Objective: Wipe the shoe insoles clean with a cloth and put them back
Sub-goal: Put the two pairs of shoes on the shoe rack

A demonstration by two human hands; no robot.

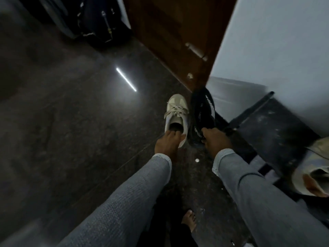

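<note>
Dim floor point(71, 122) by the door: left hand point(166, 141) grips the sneaker's point(175, 118) heel, right hand point(216, 139) pinches the black insole point(201, 111). Hold the collar wide, feed it toe-first.

The floor point(71, 107) looked like polished speckled stone, glossy enough to mirror a strip of light. The door point(179, 32) was dark brown wood with a dull sheen, its hinge point(195, 50) pale metal. The wall point(277, 41) was smooth and matt. The shoe point(176, 118) appeared to be matt beige fabric with flat woven laces. The insole point(203, 113) was black, matt, cloth-faced with white print. Both sleeves point(138, 186) were grey ribbed knit.
</note>
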